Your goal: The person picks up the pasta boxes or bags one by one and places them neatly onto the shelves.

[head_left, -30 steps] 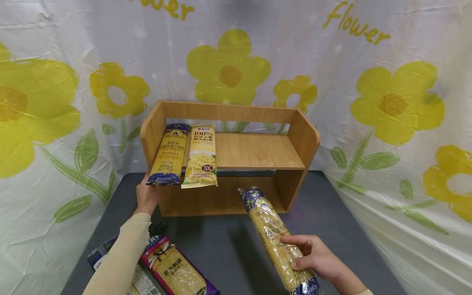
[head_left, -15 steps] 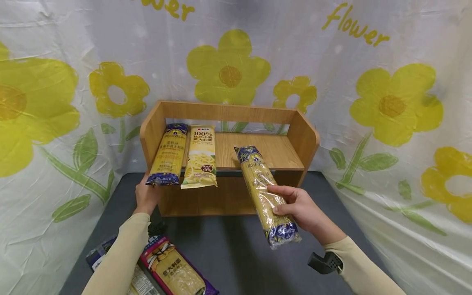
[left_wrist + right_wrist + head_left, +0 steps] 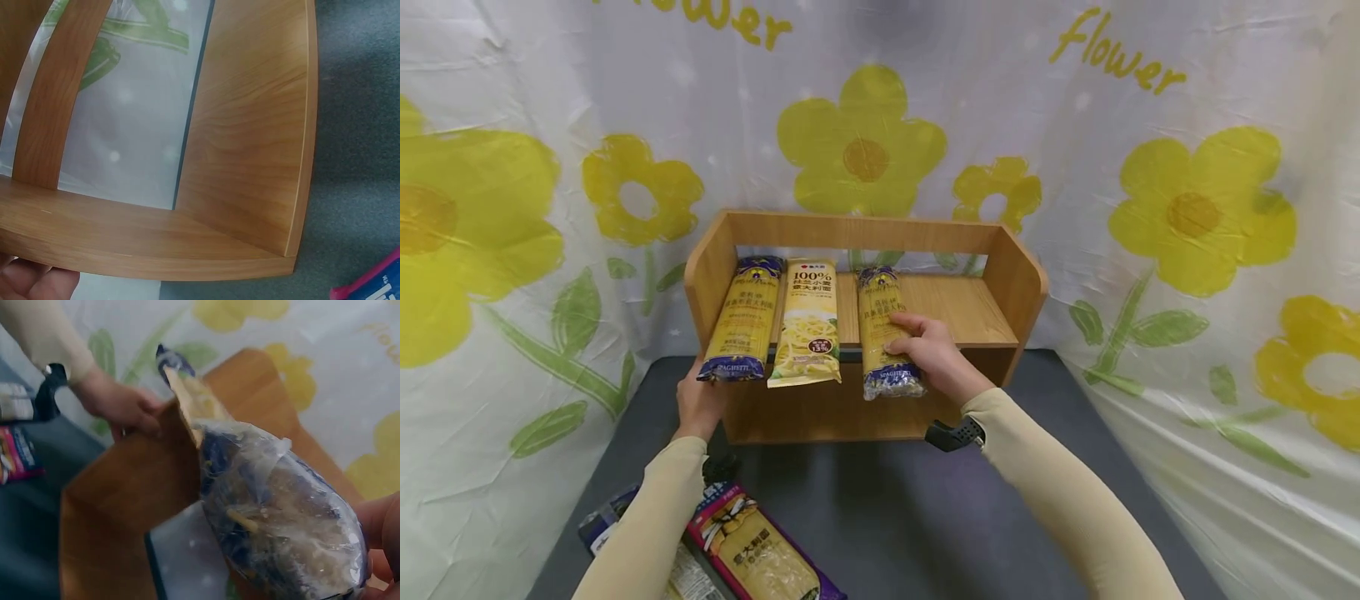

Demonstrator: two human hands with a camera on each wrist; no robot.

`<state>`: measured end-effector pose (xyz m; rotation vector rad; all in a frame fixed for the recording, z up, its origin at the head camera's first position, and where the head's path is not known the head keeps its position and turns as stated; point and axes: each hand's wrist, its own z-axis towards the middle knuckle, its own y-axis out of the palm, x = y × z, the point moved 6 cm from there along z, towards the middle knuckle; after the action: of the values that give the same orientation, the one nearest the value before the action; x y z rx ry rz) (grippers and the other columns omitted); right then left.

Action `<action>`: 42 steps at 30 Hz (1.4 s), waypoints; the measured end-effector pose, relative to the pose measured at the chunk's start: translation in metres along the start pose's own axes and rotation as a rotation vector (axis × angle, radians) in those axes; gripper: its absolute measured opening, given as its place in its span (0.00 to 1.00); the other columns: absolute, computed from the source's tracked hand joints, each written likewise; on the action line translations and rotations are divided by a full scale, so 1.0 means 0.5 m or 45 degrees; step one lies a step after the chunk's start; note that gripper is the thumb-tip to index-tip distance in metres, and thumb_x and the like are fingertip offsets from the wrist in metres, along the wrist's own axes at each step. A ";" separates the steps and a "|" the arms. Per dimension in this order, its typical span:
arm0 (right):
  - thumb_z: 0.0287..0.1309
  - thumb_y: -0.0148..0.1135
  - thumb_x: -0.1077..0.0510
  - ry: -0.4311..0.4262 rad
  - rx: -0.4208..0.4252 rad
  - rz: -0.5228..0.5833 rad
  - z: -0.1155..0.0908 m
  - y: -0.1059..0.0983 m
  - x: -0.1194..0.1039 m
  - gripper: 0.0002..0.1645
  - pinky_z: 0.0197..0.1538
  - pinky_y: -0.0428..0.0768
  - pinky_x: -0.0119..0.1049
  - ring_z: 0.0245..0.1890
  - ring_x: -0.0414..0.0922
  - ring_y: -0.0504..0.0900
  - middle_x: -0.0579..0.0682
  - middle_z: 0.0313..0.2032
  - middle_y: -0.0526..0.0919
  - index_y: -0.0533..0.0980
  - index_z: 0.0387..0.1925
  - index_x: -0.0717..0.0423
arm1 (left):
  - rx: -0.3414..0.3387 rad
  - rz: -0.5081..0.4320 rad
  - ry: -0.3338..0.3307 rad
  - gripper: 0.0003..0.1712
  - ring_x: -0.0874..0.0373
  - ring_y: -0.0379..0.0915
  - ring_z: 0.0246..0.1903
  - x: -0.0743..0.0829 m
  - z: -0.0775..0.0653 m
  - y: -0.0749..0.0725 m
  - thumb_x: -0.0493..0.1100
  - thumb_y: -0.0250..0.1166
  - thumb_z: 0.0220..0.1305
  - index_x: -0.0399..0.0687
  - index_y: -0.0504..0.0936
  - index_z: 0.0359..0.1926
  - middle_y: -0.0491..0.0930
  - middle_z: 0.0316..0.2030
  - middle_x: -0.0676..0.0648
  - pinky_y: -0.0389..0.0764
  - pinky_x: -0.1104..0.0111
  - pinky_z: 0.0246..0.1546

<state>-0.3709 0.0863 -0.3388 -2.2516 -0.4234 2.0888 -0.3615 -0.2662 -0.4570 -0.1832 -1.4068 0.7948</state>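
My right hand [image 3: 938,357] grips a clear and blue spaghetti packet [image 3: 878,312] by its right edge. The packet lies over the upper board of a wooden shelf [image 3: 973,308], its lower end jutting past the front edge. Its crinkled plastic end [image 3: 275,519] fills much of the right wrist view. At the shelf's left side my left hand [image 3: 697,404] holds the side panel; its fingertips [image 3: 53,284] show at the wood's edge in the left wrist view. On the upper board's left lie another spaghetti packet [image 3: 743,321] and a cream-yellow pasta packet [image 3: 808,321].
A purple and pink pasta packet [image 3: 760,546] lies on the dark table [image 3: 895,517] at the front left. Beside it another packet [image 3: 688,575] is partly covered by my left sleeve. A flower-printed curtain [image 3: 917,192] hangs behind and around the shelf.
My right hand has carried the spaghetti packet up and leftward from above the table onto the shelf's upper board, right of the cream-yellow packet. The left hand stays at the side panel.
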 end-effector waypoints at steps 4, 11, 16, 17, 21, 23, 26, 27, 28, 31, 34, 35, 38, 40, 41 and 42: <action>0.60 0.62 0.71 -0.013 0.026 -0.027 0.023 0.016 -0.005 0.38 0.41 0.78 0.27 0.46 0.44 0.83 0.60 0.67 0.77 0.68 0.72 0.59 | -0.001 -0.003 -0.005 0.31 0.33 0.77 0.47 -0.003 -0.002 0.005 0.54 0.43 0.81 0.40 0.63 0.73 0.76 0.60 0.25 0.76 0.44 0.44; 0.61 0.61 0.70 0.004 0.001 -0.130 0.044 0.029 -0.022 0.38 0.44 0.77 0.29 0.49 0.45 0.80 0.60 0.68 0.76 0.67 0.73 0.57 | 0.023 0.015 0.011 0.29 0.34 0.79 0.43 -0.004 0.003 0.004 0.52 0.43 0.81 0.38 0.65 0.72 0.79 0.55 0.25 0.77 0.47 0.39; 0.62 0.61 0.67 -0.020 -0.029 -0.394 0.053 0.033 -0.043 0.39 0.58 0.76 0.39 0.61 0.51 0.76 0.59 0.72 0.70 0.66 0.74 0.57 | 0.036 0.022 0.012 0.28 0.35 0.79 0.41 -0.004 0.003 0.001 0.51 0.43 0.81 0.38 0.66 0.71 0.80 0.52 0.25 0.76 0.49 0.36; 0.62 0.61 0.67 -0.028 -0.036 -0.443 0.055 0.034 -0.045 0.39 0.62 0.75 0.42 0.64 0.52 0.74 0.59 0.73 0.69 0.65 0.74 0.57 | 0.038 0.026 0.016 0.28 0.35 0.79 0.40 -0.004 0.003 0.001 0.50 0.44 0.81 0.38 0.66 0.71 0.80 0.52 0.24 0.76 0.49 0.36; 0.65 0.60 0.63 -0.060 -0.066 -0.591 0.063 0.036 -0.046 0.38 0.73 0.66 0.46 0.75 0.53 0.64 0.58 0.77 0.63 0.63 0.76 0.56 | 0.049 0.039 0.032 0.26 0.33 0.79 0.40 -0.001 0.000 0.001 0.47 0.45 0.81 0.37 0.67 0.70 0.80 0.51 0.24 0.76 0.49 0.35; 0.67 0.59 0.62 -0.069 -0.079 -0.614 0.065 0.034 -0.043 0.38 0.75 0.63 0.46 0.77 0.53 0.60 0.58 0.78 0.61 0.62 0.76 0.55 | 0.055 0.037 0.043 0.25 0.33 0.79 0.40 0.001 -0.001 0.000 0.46 0.46 0.81 0.36 0.68 0.69 0.80 0.51 0.24 0.76 0.49 0.35; 0.70 0.58 0.59 -0.094 -0.107 -0.643 0.065 0.033 -0.040 0.38 0.76 0.62 0.47 0.76 0.54 0.61 0.59 0.78 0.60 0.60 0.77 0.56 | 0.064 0.030 0.062 0.25 0.35 0.79 0.39 0.004 0.000 -0.001 0.47 0.46 0.81 0.36 0.68 0.68 0.81 0.51 0.25 0.76 0.50 0.35; 0.70 0.57 0.59 -0.108 -0.117 -0.660 0.065 0.032 -0.040 0.38 0.76 0.62 0.48 0.76 0.55 0.62 0.59 0.77 0.61 0.59 0.78 0.56 | 0.064 0.030 0.067 0.25 0.35 0.78 0.38 0.005 0.000 -0.002 0.47 0.46 0.81 0.37 0.68 0.69 0.81 0.51 0.25 0.76 0.50 0.35; 0.71 0.56 0.58 -0.126 -0.128 -0.688 0.065 0.032 -0.041 0.38 0.76 0.61 0.48 0.76 0.55 0.62 0.59 0.77 0.61 0.58 0.78 0.56 | 0.064 0.028 0.071 0.25 0.35 0.78 0.38 0.006 0.001 -0.003 0.47 0.46 0.81 0.37 0.68 0.69 0.81 0.51 0.25 0.75 0.51 0.34; 0.74 0.53 0.56 -0.188 -0.168 -0.781 0.062 0.035 -0.041 0.38 0.75 0.62 0.50 0.73 0.57 0.65 0.61 0.76 0.62 0.54 0.79 0.58 | 0.060 0.024 0.062 0.26 0.36 0.78 0.37 0.006 0.002 -0.003 0.49 0.45 0.81 0.39 0.68 0.69 0.81 0.50 0.25 0.75 0.52 0.33; 0.76 0.50 0.54 -0.250 -0.175 -0.859 0.055 0.038 -0.038 0.38 0.77 0.61 0.51 0.75 0.57 0.63 0.61 0.77 0.61 0.51 0.80 0.58 | 0.049 0.022 0.037 0.27 0.37 0.78 0.37 0.001 0.002 -0.001 0.50 0.45 0.81 0.39 0.67 0.70 0.81 0.51 0.25 0.75 0.53 0.32; 0.77 0.49 0.53 -0.270 -0.169 -0.863 0.052 0.038 -0.035 0.38 0.76 0.61 0.51 0.75 0.58 0.64 0.61 0.77 0.61 0.51 0.80 0.58 | 0.049 0.021 0.028 0.27 0.37 0.78 0.37 0.000 0.001 -0.001 0.51 0.45 0.81 0.39 0.67 0.70 0.81 0.51 0.25 0.75 0.53 0.32; 0.77 0.48 0.51 -0.325 -0.116 -0.835 0.038 0.032 -0.027 0.37 0.78 0.58 0.53 0.78 0.58 0.58 0.60 0.78 0.59 0.53 0.80 0.57 | 0.052 0.022 0.015 0.28 0.37 0.78 0.38 -0.003 0.000 -0.001 0.51 0.46 0.81 0.39 0.67 0.70 0.80 0.53 0.25 0.75 0.53 0.33; 0.77 0.48 0.49 -0.364 -0.060 -0.809 0.024 0.021 -0.019 0.37 0.77 0.57 0.56 0.79 0.59 0.56 0.62 0.78 0.59 0.54 0.79 0.57 | 0.050 0.020 0.021 0.28 0.37 0.79 0.38 -0.002 0.001 0.000 0.51 0.46 0.80 0.39 0.67 0.70 0.80 0.53 0.25 0.76 0.53 0.33; 0.77 0.47 0.48 -0.392 -0.030 -0.809 0.016 0.014 -0.014 0.37 0.77 0.57 0.57 0.79 0.60 0.56 0.64 0.78 0.58 0.55 0.79 0.57 | 0.052 0.022 0.032 0.27 0.37 0.79 0.37 -0.001 0.002 -0.001 0.50 0.47 0.80 0.39 0.67 0.70 0.81 0.53 0.26 0.76 0.52 0.33; 0.77 0.47 0.48 -0.420 -0.001 -0.806 0.006 0.006 -0.009 0.37 0.77 0.57 0.58 0.78 0.61 0.59 0.65 0.78 0.57 0.56 0.79 0.57 | 0.050 0.021 0.041 0.27 0.38 0.79 0.37 0.001 0.004 -0.001 0.51 0.47 0.80 0.39 0.68 0.70 0.81 0.53 0.26 0.76 0.52 0.34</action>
<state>-0.3737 0.0818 -0.3352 -1.4754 -0.9929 2.0674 -0.3634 -0.2670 -0.4561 -0.1768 -1.3599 0.8292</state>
